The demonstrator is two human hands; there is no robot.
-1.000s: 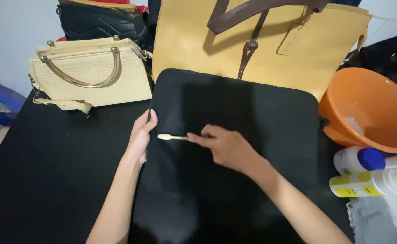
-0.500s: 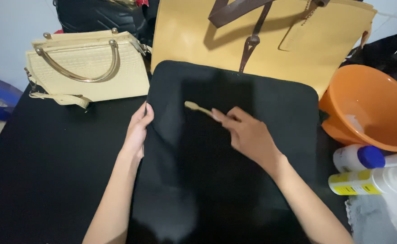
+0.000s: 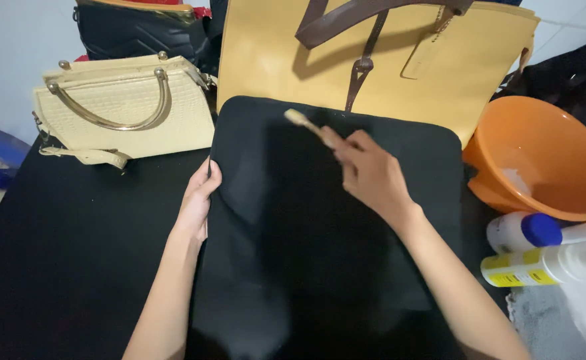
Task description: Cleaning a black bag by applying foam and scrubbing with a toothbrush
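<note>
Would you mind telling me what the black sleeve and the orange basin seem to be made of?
The black sleeve looks like soft matte fabric, perhaps neoprene or felt: no shine, rounded corners, slight dents in its surface. The orange basin looks like moulded plastic: smooth, uniform colour, a soft sheen along its rim.

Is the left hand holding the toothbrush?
No, the right hand holds the toothbrush over the black sleeve, while the left hand grips the sleeve's left edge.
</note>
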